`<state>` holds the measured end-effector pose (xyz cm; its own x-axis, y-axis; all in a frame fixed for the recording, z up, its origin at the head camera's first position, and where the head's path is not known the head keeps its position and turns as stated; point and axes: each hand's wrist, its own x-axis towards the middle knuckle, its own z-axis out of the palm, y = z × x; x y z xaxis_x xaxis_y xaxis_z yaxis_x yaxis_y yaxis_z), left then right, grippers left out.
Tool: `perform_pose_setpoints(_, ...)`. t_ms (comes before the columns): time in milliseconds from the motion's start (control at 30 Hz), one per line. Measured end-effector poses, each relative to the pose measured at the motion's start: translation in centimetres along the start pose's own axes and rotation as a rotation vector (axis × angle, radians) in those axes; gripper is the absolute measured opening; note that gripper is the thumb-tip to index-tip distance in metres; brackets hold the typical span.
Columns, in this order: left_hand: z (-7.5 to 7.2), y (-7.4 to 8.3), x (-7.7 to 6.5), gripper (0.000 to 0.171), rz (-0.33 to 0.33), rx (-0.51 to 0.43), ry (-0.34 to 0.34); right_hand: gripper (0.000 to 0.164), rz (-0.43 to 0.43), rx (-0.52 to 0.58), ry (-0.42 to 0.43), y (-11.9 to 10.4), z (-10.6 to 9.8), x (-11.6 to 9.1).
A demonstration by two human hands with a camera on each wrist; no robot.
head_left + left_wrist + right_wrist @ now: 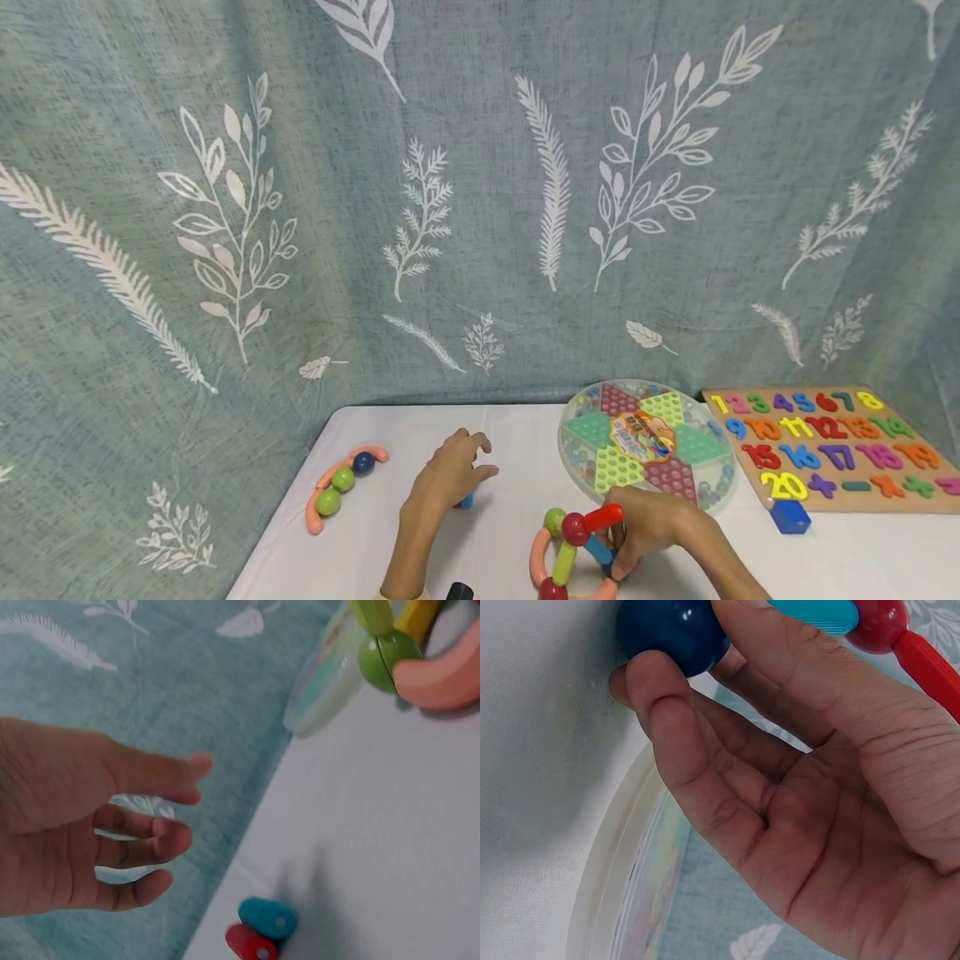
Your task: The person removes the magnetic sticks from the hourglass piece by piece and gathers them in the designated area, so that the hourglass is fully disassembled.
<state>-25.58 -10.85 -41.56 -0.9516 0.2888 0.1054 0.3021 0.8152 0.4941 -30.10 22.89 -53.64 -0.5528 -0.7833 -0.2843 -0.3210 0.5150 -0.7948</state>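
Observation:
My right hand (648,527) pinches a dark blue ball (671,634) between thumb and fingers. That ball belongs to a ball-and-stick structure: a light blue stick (597,550) leads to a red ball (575,528), from which a red stick (604,517) points outward. A yellow-green stick (565,564), a green ball (555,522) and curved salmon pieces (538,557) make up more of it. Over the table, my left hand (447,472) has loosely bent fingers with nothing in them. Close to it are a short blue stick (266,916) and a red stick (251,943), side by side.
Curved salmon pieces (313,508) with two green balls (342,480) and a dark blue ball (363,463) lie at the left. A round Chinese checkers board (570,446), a wooden number board (817,498) and a blue cube (791,517) occupy the right. Behind hangs a leaf-patterned curtain (480,250).

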Motion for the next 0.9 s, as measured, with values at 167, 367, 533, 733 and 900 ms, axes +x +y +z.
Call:
perform_pose_setpoints(167, -0.4, 2.4, -0.1, 0.029, 0.164, -0.074, -0.085, 0.016, -0.001, 0.003, -0.001, -0.1, 0.0, 0.0)
perform_pose_setpoints(367, 0.4, 7.0, -0.5, 0.037, 0.427, -0.189, -0.319, 0.023, -0.037, 0.036, -0.008, 0.0, -0.1, 0.0)
perform_pose_setpoints(533, 1.8, 9.2, -0.9, 0.039, 0.581, -0.117, -0.409, 0.045, -0.060, 0.061, -0.002, -0.1, -0.1, 0.0)
perform_pose_setpoints(733, 2.5, 9.6, -0.9, 0.022, 0.592, -0.020, -0.360, 0.054, -0.068, -0.002, 0.016, -0.1, -0.3, 0.1)
perform_pose_setpoints(900, 2.5, 9.7, -0.9, 0.021, 0.584, -0.053, -0.358, 0.063, 0.009, 0.034, 0.028, 0.1, -0.4, -0.2)
